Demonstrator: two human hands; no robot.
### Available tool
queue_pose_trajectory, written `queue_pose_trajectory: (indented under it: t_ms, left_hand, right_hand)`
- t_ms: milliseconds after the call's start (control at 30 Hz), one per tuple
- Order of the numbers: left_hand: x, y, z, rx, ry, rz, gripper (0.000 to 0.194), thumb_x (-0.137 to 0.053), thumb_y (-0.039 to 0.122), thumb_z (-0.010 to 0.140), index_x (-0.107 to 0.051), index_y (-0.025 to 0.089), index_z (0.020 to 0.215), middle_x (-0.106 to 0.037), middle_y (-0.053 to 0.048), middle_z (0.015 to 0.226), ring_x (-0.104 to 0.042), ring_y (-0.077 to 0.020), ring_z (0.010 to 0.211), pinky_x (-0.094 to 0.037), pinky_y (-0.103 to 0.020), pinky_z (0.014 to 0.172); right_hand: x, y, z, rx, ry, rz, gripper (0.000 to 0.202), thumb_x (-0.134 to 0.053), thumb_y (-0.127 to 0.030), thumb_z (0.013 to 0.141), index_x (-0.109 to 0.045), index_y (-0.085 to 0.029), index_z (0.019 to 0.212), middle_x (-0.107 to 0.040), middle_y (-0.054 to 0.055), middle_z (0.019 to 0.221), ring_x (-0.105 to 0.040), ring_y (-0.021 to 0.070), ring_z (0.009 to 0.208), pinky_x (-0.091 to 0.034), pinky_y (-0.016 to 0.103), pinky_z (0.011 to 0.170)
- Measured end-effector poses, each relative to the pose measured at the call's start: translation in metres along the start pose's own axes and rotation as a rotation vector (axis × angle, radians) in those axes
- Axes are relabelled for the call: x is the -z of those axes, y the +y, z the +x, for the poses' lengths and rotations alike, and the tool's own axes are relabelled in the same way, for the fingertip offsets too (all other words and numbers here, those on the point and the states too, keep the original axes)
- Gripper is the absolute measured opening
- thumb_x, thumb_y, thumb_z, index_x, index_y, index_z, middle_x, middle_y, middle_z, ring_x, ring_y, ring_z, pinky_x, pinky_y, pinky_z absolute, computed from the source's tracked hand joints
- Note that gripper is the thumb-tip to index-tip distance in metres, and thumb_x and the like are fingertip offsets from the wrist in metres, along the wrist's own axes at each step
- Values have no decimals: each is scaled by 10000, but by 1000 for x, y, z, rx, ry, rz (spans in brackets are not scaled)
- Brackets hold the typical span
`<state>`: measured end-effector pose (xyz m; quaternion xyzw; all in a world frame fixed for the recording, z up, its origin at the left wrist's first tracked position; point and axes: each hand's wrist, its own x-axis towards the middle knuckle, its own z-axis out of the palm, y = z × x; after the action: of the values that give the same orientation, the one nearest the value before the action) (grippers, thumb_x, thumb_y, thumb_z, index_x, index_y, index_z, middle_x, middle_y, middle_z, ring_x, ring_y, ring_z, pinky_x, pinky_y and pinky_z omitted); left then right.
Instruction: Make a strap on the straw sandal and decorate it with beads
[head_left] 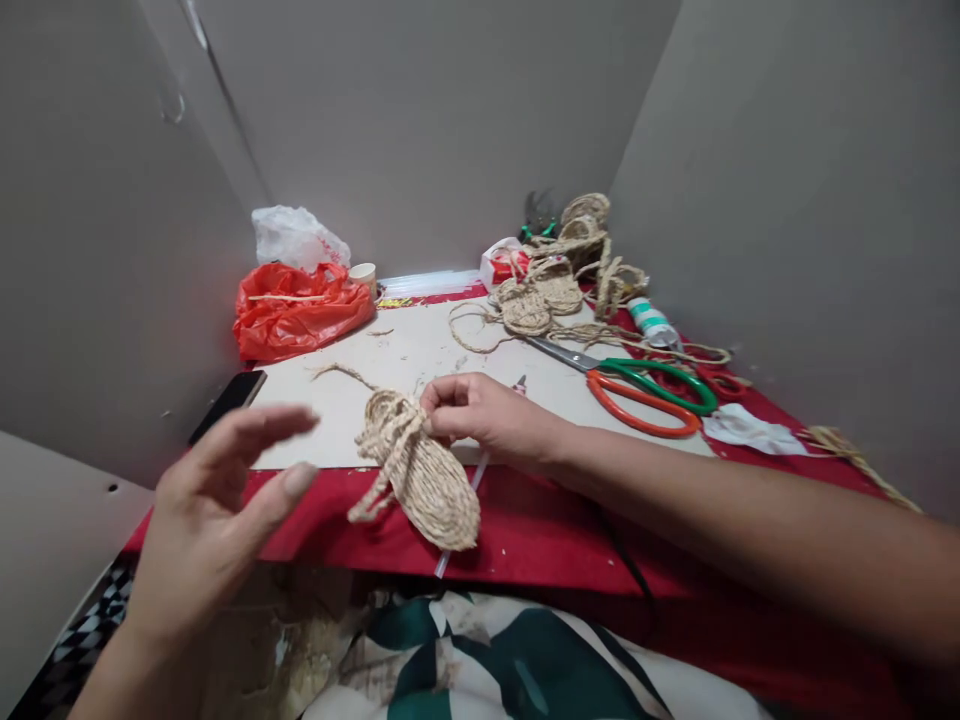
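Note:
A small woven straw sandal with a braided strap and loose cord ends is held over the front of the table. My right hand pinches it at the strap, fingers closed. My left hand is to the left of the sandal, thumb and fingers apart, touching nothing. A translucent glue stick shows partly behind the sandal, its lower end sticking out beneath. Behind my right wrist is a small pointed tip, mostly hidden.
Large scissors with green and orange handles lie at right, near more woven sandals and cords. A red plastic bag, paper cup and phone are left. A white tissue lies right. Grey walls enclose the table.

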<state>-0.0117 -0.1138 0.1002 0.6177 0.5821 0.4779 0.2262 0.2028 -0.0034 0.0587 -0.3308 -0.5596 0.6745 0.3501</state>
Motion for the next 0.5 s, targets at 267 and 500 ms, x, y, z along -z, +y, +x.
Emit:
queue_pose_trajectory:
  t_ms: [267,500]
  left_hand:
    - [-34,2,66,37,-736,12,329,-722,216,709,-604,205,1016,-645,-15,840,-609,-157,732,-484,-237,649]
    - [-54,-15,96,283,-820,-270,181,-709,176,693,-548,171,776,-562,23,723,-494,-86,619,-402,-178,554]
  right_hand:
    - [-1,-15,6,-31,-351,-333,82,-562,-108,602,-564,-161,665,-498,-69,533,-417,50,476,-314,165,441]
    - [20,-23,25,-9,-373,-308,41,-594,-104,667,-587,-145,667,-509,-76,555,-414,35,481,-315,156,450]
